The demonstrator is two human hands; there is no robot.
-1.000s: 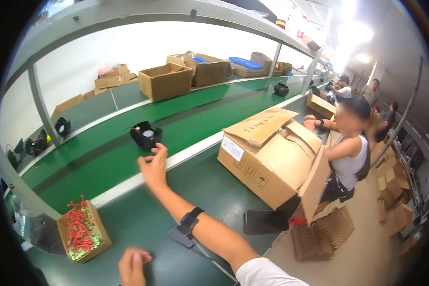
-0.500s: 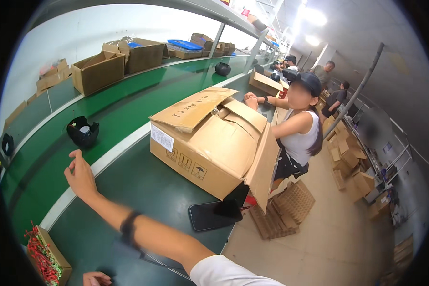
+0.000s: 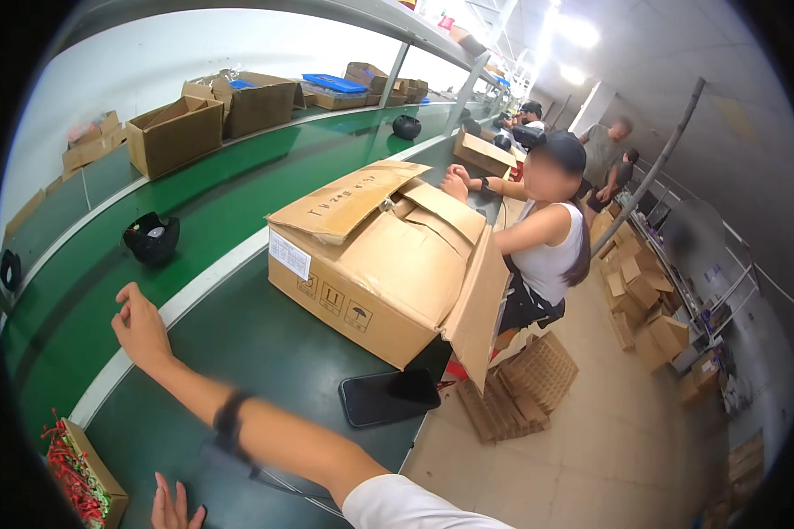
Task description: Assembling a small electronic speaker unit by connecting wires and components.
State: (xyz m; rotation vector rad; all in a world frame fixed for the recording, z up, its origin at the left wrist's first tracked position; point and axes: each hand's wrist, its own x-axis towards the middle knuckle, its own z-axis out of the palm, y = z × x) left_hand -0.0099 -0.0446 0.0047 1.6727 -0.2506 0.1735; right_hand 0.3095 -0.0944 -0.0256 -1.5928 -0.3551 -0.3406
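My right hand [image 3: 143,328] reaches over the edge of the green conveyor belt [image 3: 225,234], its fingers loosely bent and holding nothing. Just beyond it, apart from the fingertips, a round black plastic shell [image 3: 141,242] with a jagged rim sits on the belt, a pale round part inside. At the lower edge my left hand [image 3: 175,510] shows only in part, fingers spread and nothing in them. Beside it lies an open carton [image 3: 106,480] of red and green wire leads. A black strap [image 3: 229,419] circles my right forearm.
A large cardboard box [image 3: 353,309] with raised flaps stands on the dark worktop, near a black phone [image 3: 390,397]. Past it sits a co-worker [image 3: 547,229]. Another black shell [image 3: 407,127] is farther along the belt. Cartons [image 3: 176,137] line the far side; flattened cardboard [image 3: 516,388] lies on the floor.
My left hand has come farther into view with its fingers spread. My right hand has drawn slightly back from the black shell. The whole view has shifted a little.
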